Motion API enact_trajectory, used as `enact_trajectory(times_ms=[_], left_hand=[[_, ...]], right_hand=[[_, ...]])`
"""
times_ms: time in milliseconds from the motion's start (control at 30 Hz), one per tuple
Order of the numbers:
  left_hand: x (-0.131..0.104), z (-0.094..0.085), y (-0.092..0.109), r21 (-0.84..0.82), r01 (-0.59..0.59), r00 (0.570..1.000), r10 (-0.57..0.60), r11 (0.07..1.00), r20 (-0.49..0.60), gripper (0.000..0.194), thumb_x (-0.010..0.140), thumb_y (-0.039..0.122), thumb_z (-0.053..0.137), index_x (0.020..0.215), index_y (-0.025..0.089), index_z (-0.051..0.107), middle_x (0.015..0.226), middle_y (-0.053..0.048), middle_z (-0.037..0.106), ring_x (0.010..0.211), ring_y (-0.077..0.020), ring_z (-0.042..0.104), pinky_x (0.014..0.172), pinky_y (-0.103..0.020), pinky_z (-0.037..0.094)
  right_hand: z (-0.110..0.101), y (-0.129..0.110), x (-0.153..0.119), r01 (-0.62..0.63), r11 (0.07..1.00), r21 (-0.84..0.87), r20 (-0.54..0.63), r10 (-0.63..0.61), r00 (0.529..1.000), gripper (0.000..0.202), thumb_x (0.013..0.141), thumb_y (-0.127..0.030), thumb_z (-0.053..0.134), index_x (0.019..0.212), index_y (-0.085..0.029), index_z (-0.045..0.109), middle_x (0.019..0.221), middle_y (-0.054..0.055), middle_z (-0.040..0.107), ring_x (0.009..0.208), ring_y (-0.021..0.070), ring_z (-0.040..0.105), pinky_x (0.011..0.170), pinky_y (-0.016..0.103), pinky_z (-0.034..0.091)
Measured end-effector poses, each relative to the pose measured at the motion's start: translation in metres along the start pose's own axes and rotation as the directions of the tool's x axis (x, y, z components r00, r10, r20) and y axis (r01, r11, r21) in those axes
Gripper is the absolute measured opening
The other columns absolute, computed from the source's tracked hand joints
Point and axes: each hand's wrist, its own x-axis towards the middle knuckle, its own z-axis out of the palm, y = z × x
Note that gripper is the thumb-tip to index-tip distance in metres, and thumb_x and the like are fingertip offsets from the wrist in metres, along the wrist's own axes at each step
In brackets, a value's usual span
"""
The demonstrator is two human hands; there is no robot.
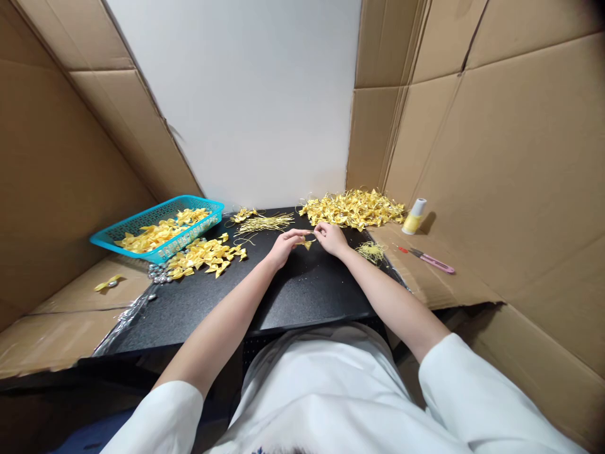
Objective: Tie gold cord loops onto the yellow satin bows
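Over the middle of the black tabletop (302, 296), my two hands meet around one small yellow ribbon bow (307, 244). My left hand (285, 246) is closed, its fingers pinching the bow. Close beside it, my right hand (329, 238) is closed too, thumb and fingertips pressed together at the bow's upper end; a thin cord seems to be between them, too small to make out surely. Behind the hands lies a bundle of yellow cords (269, 223). A large heap of yellow bows with cords (354, 208) sits just beyond my right hand.
At left, a blue basket (155, 254) holds yellow bows, with more loose bows (203, 255) and silvery beads (158, 272) beside it. At right are cord scraps (371, 252), pink-handled scissors or snips (435, 261) and a thread spool (414, 217). Cardboard walls (510, 157) enclose both sides.
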Motion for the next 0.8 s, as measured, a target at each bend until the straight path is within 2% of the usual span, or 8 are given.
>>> enact_trajectory(times_ms=[100,167,267,333,400,467,633,800], left_hand=[[-0.003,0.001,0.001,0.098,-0.004,0.992,-0.009,0.995,0.128,0.026,0.063,0.039,0.073,0.075,0.016,0.073,0.081,-0.006,0.07,0.068,-0.0136,0.053,0.057,-0.025,0.037],[-0.004,0.002,0.0,0.172,-0.04,0.985,0.01,0.984,0.17,0.03,0.065,0.045,0.074,0.072,0.016,0.071,0.078,-0.007,0.069,0.071,-0.0155,0.057,0.062,-0.026,0.041],[-0.005,0.004,-0.004,0.285,-0.092,0.987,0.048,0.954,0.155,0.032,0.067,0.046,0.074,0.069,0.015,0.068,0.069,-0.003,0.064,0.065,-0.0136,0.055,0.063,-0.027,0.043],[-0.005,0.005,-0.005,0.368,-0.137,0.986,0.092,0.92,0.138,0.03,0.07,0.044,0.072,0.068,0.015,0.066,0.064,0.0,0.058,0.058,-0.0106,0.049,0.058,-0.025,0.039],[-0.006,0.006,-0.005,0.45,-0.196,0.979,0.15,0.871,0.136,0.028,0.071,0.041,0.07,0.064,0.015,0.064,0.061,0.002,0.053,0.055,-0.0091,0.043,0.055,-0.024,0.035],[-0.007,0.007,-0.002,0.525,-0.246,0.969,0.208,0.815,0.131,0.027,0.072,0.039,0.069,0.06,0.015,0.061,0.061,0.003,0.05,0.056,-0.0091,0.041,0.056,-0.024,0.033],[-0.012,0.009,0.004,0.654,-0.275,0.959,0.254,0.705,0.129,0.021,0.074,0.036,0.068,0.064,0.017,0.066,0.069,0.0,0.058,0.061,-0.0114,0.048,0.061,-0.025,0.037],[-0.013,0.011,0.004,0.74,-0.263,0.957,0.267,0.619,0.117,0.017,0.075,0.029,0.067,0.063,0.018,0.065,0.072,-0.002,0.06,0.066,-0.014,0.053,0.063,-0.027,0.038]], right_hand=[[-0.001,-0.004,0.003,-0.038,0.985,0.17,-0.073,0.051,0.996,0.01,0.079,-0.021,0.056,0.069,-0.02,0.056,0.053,-0.006,0.044,0.053,0.0112,0.039,0.056,0.024,0.031],[-0.005,-0.01,0.005,-0.144,0.922,0.36,-0.068,0.18,0.981,0.011,0.078,-0.02,0.057,0.068,-0.02,0.053,0.054,-0.006,0.042,0.051,0.01,0.039,0.054,0.023,0.032],[-0.015,-0.027,0.004,-0.363,0.638,0.679,0.183,0.332,0.925,0.013,0.079,-0.022,0.057,0.072,-0.021,0.046,0.052,-0.01,0.036,0.043,0.0067,0.029,0.047,0.02,0.03],[-0.021,-0.04,0.0,-0.448,0.429,0.785,0.37,0.256,0.893,0.016,0.08,-0.021,0.057,0.073,-0.021,0.043,0.051,-0.011,0.034,0.041,0.005,0.026,0.047,0.02,0.033],[-0.024,-0.051,-0.005,-0.464,0.325,0.824,0.436,0.158,0.886,0.016,0.08,-0.019,0.056,0.072,-0.021,0.042,0.051,-0.011,0.036,0.041,0.0044,0.03,0.053,0.02,0.042],[-0.024,-0.06,-0.009,-0.44,0.348,0.827,0.417,0.144,0.897,0.015,0.08,-0.016,0.055,0.071,-0.02,0.044,0.05,-0.01,0.038,0.043,0.0045,0.034,0.058,0.021,0.045],[-0.02,-0.062,-0.011,-0.377,0.635,0.675,0.27,0.263,0.926,0.012,0.076,-0.014,0.055,0.067,-0.019,0.049,0.051,-0.008,0.04,0.045,0.0064,0.035,0.052,0.021,0.039],[-0.022,-0.052,-0.007,-0.2,0.883,0.424,0.119,0.164,0.979,0.012,0.071,-0.01,0.055,0.062,-0.018,0.054,0.056,-0.005,0.049,0.054,0.0086,0.045,0.057,0.022,0.037]])
